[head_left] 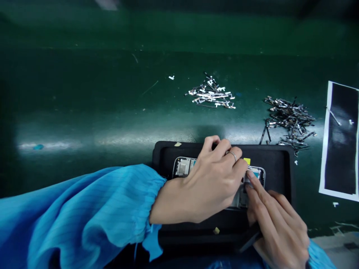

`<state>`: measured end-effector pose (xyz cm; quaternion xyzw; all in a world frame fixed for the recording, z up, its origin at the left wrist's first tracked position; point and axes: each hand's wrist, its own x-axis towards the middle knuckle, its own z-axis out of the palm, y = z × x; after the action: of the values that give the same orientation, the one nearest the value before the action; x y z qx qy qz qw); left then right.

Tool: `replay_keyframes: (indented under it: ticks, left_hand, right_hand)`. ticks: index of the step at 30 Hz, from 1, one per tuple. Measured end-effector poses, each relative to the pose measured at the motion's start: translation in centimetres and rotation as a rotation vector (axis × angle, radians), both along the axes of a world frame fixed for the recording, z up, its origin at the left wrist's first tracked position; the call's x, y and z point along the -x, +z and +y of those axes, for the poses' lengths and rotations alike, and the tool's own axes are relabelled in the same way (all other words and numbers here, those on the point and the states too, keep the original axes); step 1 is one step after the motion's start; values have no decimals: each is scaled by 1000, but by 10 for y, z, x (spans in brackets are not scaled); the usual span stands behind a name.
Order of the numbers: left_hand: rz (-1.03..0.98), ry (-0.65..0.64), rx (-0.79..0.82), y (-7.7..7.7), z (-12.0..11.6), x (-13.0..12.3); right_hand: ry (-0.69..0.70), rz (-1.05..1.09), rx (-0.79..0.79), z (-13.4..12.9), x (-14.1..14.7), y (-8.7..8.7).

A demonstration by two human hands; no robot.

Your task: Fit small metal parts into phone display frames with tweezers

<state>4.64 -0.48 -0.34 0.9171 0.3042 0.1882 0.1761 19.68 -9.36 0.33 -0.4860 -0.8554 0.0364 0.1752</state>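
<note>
An opened phone frame (183, 168) with a silvery rim and bare inner parts lies in a black tray (193, 229). My left hand (213, 179), with a ring on one finger, reaches across its middle. Its fingers are curled and bent down at the frame's far edge; what they pinch, if anything, is hidden. From the right, my right hand (277, 224) puts its index fingertip on the frame's far edge, beside the left fingers. A dark, flat-ended tool (249, 237) is tucked in that hand, its kind unclear. A small yellow tab (246, 160) sticks out at the frame's far edge.
Beyond the tray, a pile of silvery flex-cable strips (211, 93) rests on the green tabletop (92, 101). A darker heap of strips (290, 116) lies to its right. At far right is a black sheet with white borders (340, 142). Small scraps are scattered about.
</note>
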Motion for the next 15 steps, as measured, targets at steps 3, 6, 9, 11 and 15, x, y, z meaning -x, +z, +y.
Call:
replay_keyframes:
  ticks: [3, 6, 9, 11, 15]
  left_hand:
    - [1, -2, 4, 0, 0, 0]
    - [-1, 0, 9, 1, 1, 0]
    - [12, -16, -13, 3, 1, 0]
    - [27, -36, -61, 5, 2, 0]
    - [30, -58, -173, 8, 3, 0]
  right_hand:
    - [25, -27, 7, -2, -3, -1]
    - [31, -21, 25, 0, -2, 0]
    - [-23, 9, 16, 3, 1, 3]
    - [-36, 12, 10, 6, 3, 4]
    - [-21, 37, -5, 9, 5, 5]
